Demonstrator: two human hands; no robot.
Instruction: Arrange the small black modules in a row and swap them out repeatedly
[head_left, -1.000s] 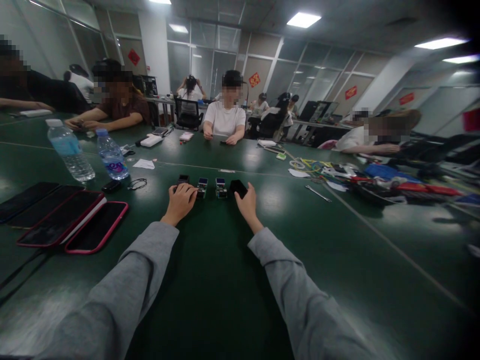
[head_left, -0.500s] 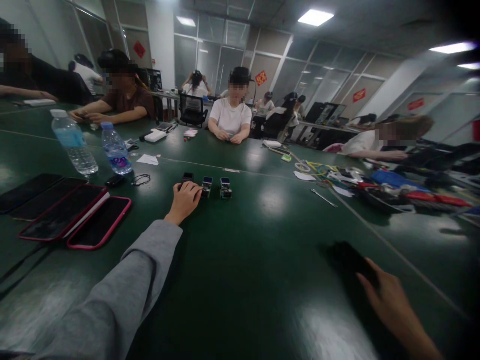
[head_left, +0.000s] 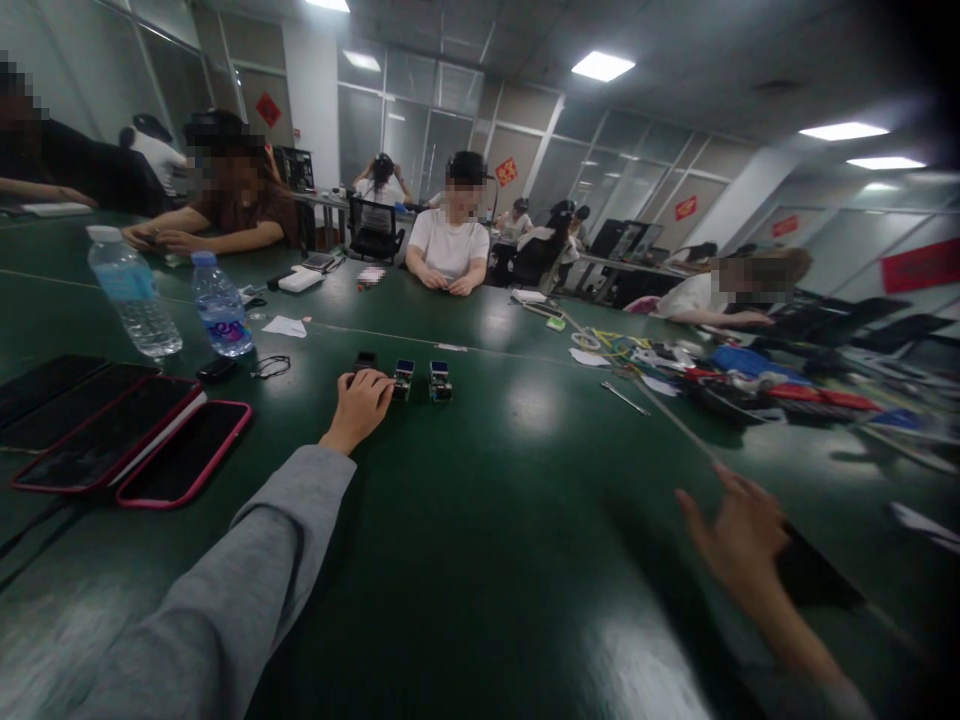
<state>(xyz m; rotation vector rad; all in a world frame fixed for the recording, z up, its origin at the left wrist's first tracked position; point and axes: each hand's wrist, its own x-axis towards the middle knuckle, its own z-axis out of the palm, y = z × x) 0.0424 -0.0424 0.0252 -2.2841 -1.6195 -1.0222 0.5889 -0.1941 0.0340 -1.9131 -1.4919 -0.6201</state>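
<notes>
My left hand (head_left: 360,405) is curled over a small dark device (head_left: 366,360), which its fingers partly hide. Just right of those fingers stand two small gadgets with screens and exposed parts, one gadget (head_left: 403,380) close by and the other gadget (head_left: 440,382) a little apart. Over the right side of the table, my right hand (head_left: 742,525) is blurred, its thumb spread from the fingers and nothing visible in its grasp. A flat dark object (head_left: 821,570) lies beside that wrist, partly covered by it; its kind is not clear.
Several phones, one a pink-edged phone (head_left: 184,455), lie at left on the green table (head_left: 525,500). Behind them stand a clear bottle (head_left: 139,295) and a blue-capped bottle (head_left: 223,310). Cables and tools (head_left: 750,375) pile up at right, near a metal tool (head_left: 625,398). People sit around the table.
My right hand has let go of the dark object and risen away from it, fingers now spread. My left hand stays at the small device. The view has turned slightly right.
</notes>
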